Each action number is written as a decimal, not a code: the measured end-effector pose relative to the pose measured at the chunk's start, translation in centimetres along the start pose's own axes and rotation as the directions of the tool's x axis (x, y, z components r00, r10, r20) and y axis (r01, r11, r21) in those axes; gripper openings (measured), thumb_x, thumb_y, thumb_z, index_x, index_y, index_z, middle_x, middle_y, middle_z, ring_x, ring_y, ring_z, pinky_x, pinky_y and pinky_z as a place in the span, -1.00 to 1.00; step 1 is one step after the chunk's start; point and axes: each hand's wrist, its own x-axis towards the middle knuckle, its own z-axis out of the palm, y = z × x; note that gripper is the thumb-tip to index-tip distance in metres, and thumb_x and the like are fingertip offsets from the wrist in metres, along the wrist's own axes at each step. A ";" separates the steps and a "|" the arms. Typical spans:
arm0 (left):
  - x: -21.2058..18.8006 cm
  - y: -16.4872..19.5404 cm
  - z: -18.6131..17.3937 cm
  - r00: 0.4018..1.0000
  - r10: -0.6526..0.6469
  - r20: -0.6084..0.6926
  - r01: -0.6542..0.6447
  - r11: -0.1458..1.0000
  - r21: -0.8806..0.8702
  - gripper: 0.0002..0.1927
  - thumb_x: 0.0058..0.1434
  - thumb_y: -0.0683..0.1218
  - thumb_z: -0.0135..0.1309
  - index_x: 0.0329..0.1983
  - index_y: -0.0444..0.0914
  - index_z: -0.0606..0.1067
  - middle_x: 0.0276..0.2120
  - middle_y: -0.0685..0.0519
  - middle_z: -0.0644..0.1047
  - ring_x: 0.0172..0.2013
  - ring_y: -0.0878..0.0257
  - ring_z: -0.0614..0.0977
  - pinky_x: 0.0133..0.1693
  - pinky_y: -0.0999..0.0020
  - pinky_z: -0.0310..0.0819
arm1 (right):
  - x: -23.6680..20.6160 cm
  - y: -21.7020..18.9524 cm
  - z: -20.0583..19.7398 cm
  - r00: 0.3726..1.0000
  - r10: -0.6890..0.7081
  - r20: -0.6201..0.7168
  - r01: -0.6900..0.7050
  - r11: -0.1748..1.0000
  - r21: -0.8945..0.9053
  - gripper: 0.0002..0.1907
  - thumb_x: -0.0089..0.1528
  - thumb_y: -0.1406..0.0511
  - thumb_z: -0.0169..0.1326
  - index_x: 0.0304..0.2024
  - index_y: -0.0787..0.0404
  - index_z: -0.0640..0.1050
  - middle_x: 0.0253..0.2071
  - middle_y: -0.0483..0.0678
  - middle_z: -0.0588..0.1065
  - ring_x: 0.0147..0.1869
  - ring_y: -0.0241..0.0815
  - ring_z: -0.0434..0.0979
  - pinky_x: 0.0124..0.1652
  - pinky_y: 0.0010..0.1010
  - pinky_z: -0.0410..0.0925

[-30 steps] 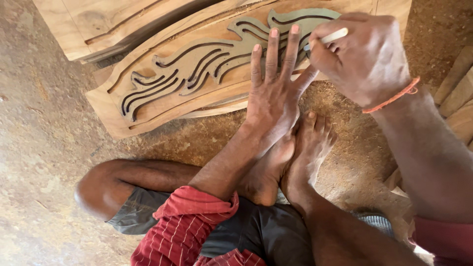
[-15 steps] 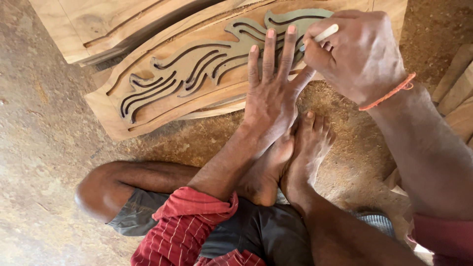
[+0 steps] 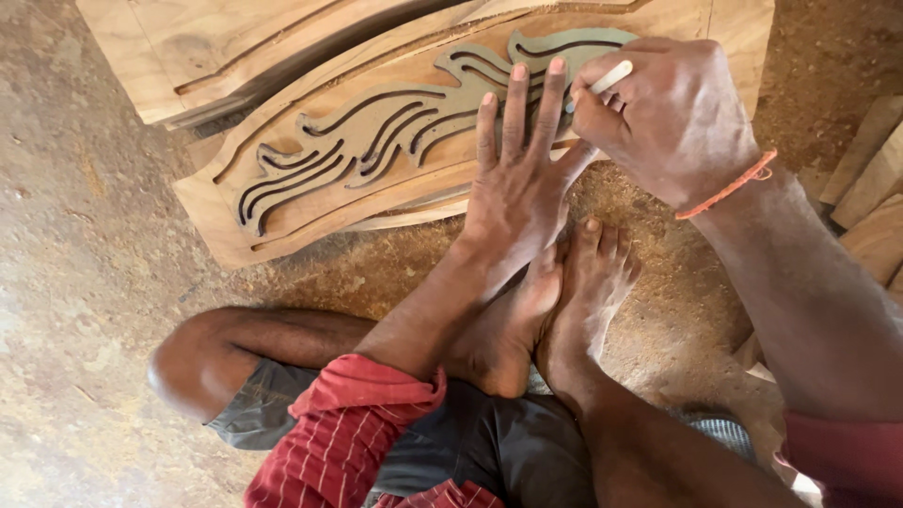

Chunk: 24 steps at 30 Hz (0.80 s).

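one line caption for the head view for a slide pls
Seated on the ground, left hand flat on a grey stencil over a curved wooden panel while right hand traces with a pencil.

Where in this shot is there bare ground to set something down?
Bare dirt floor lies left of the curved wood panel and bent knee. It is crowded where the left hand presses the stencil and the right hand holds a pencil, above the feet.

L hand point(image 3: 515, 188) flat on stencil point(image 3: 376, 141)
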 end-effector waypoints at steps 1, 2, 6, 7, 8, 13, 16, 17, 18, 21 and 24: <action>-0.2 -0.1 0.0 1.000 0.008 -0.004 -0.008 1.000 0.020 -0.16 0.30 -0.33 -0.03 0.52 0.31 0.25 0.55 -0.20 -0.33 0.53 -0.26 -0.35 0.49 -0.32 -0.54 | 0.0 0.0 0.2 1.000 0.019 0.010 -0.019 1.000 -0.007 -0.78 0.51 0.35 0.11 -0.22 0.33 0.64 -0.41 0.08 0.58 -0.49 -0.25 0.56 -0.54 -0.49 0.38; -0.3 -0.3 -0.1 1.000 0.014 -0.007 -0.014 0.999 0.039 -0.16 0.32 -0.33 -0.03 0.53 0.31 0.25 0.56 -0.22 -0.34 0.54 -0.26 -0.35 0.51 -0.29 -0.53 | -0.1 0.1 0.3 0.999 0.038 0.022 -0.037 0.999 -0.014 -0.80 0.50 0.35 0.11 -0.20 0.33 0.65 -0.39 0.09 0.59 -0.48 -0.25 0.57 -0.59 -0.52 0.37; -1.6 -1.0 -0.1 0.982 0.062 -0.176 -0.035 0.988 0.153 -0.23 0.47 -0.31 0.01 0.56 0.29 0.17 0.53 -0.27 -0.47 0.52 -0.21 -0.43 0.52 -0.19 -0.55 | -0.3 0.4 0.6 0.999 0.041 0.024 -0.041 0.999 -0.015 -0.79 0.50 0.38 0.11 -0.22 0.34 0.66 -0.31 0.12 0.61 -0.40 -0.23 0.61 -0.58 -0.58 0.39; -1.8 -1.2 -0.1 0.986 0.050 -0.157 -0.026 0.988 0.150 -0.19 0.43 -0.29 0.03 0.58 0.29 0.15 0.53 -0.29 -0.47 0.52 -0.25 -0.43 0.51 -0.23 -0.53 | -0.4 0.5 0.6 0.997 0.062 0.034 -0.062 0.998 -0.012 -0.81 0.48 0.39 0.11 -0.21 0.34 0.66 -0.32 0.12 0.61 -0.44 -0.23 0.59 -0.60 -0.56 0.38; -2.0 -1.2 -0.1 0.990 0.038 -0.137 -0.017 0.989 0.147 -0.15 0.38 -0.28 0.05 0.60 0.29 0.13 0.52 -0.31 -0.47 0.52 -0.29 -0.42 0.51 -0.27 -0.51 | -0.6 0.5 0.6 0.995 0.083 0.046 -0.083 0.997 -0.009 -0.82 0.47 0.39 0.11 -0.20 0.35 0.66 -0.34 0.13 0.61 -0.48 -0.23 0.58 -0.62 -0.54 0.37; -2.1 -1.1 -0.5 1.000 -0.016 -0.019 0.014 0.993 -0.119 -0.09 0.23 -0.09 0.16 0.57 0.24 0.03 0.49 -0.35 -0.43 0.47 -0.44 -0.41 0.47 -0.45 -0.49 | -0.9 0.6 0.6 1.000 0.024 -0.016 -0.024 1.000 0.000 -0.81 0.48 0.40 0.12 -0.23 0.35 0.64 -0.32 0.11 0.61 -0.44 -0.26 0.59 -0.50 -0.51 0.41; -1.8 -0.9 -0.8 0.998 -0.040 0.047 0.044 0.996 -0.073 -0.06 0.19 -0.14 0.12 0.58 0.23 0.02 0.47 -0.37 -0.44 0.45 -0.45 -0.42 0.44 -0.49 -0.50 | -0.7 0.5 0.6 1.000 0.026 -0.010 -0.026 1.000 -0.007 -0.84 0.46 0.41 0.13 -0.22 0.36 0.64 -0.32 0.13 0.61 -0.48 -0.25 0.56 -0.58 -0.52 0.39; -1.8 -0.8 -0.9 0.999 -0.038 0.025 0.039 0.999 -0.027 -0.05 0.20 -0.19 0.09 0.60 0.23 0.02 0.48 -0.37 -0.45 0.46 -0.45 -0.43 0.44 -0.48 -0.50 | -0.7 0.5 0.5 1.000 -0.016 -0.015 0.016 1.000 -0.011 -0.81 0.48 0.42 0.13 -0.24 0.36 0.62 -0.34 0.11 0.61 -0.45 -0.25 0.57 -0.55 -0.52 0.40; -1.8 -0.7 -0.9 0.999 -0.036 0.004 0.036 0.999 0.019 -0.03 0.20 -0.24 0.05 0.61 0.23 0.02 0.49 -0.37 -0.47 0.46 -0.45 -0.45 0.44 -0.48 -0.51 | -0.7 0.5 0.4 0.998 -0.059 -0.019 0.059 0.998 -0.012 -0.79 0.50 0.42 0.13 -0.26 0.36 0.61 -0.36 0.10 0.60 -0.43 -0.26 0.59 -0.51 -0.53 0.42; -1.7 -0.4 -1.0 0.998 -0.054 0.024 0.052 0.998 0.046 -0.06 0.22 -0.27 -0.01 0.61 0.22 0.03 0.48 -0.36 -0.47 0.45 -0.46 -0.45 0.43 -0.50 -0.52 | -0.6 0.2 0.2 1.000 0.014 -0.014 -0.014 1.000 0.018 -0.87 0.44 0.42 0.16 -0.21 0.38 0.62 -0.33 0.13 0.59 -0.43 -0.22 0.58 -0.55 -0.49 0.39; -1.6 -0.1 -0.9 0.992 -0.087 0.090 0.081 0.994 0.072 -0.06 0.21 -0.31 -0.05 0.59 0.22 0.04 0.48 -0.35 -0.46 0.44 -0.46 -0.45 0.40 -0.50 -0.53 | -0.6 0.0 0.0 0.990 0.131 0.048 -0.134 0.989 0.060 -0.88 0.33 0.47 0.14 -0.30 0.43 0.62 -0.44 0.20 0.58 -0.60 -0.15 0.52 -0.71 -0.41 0.34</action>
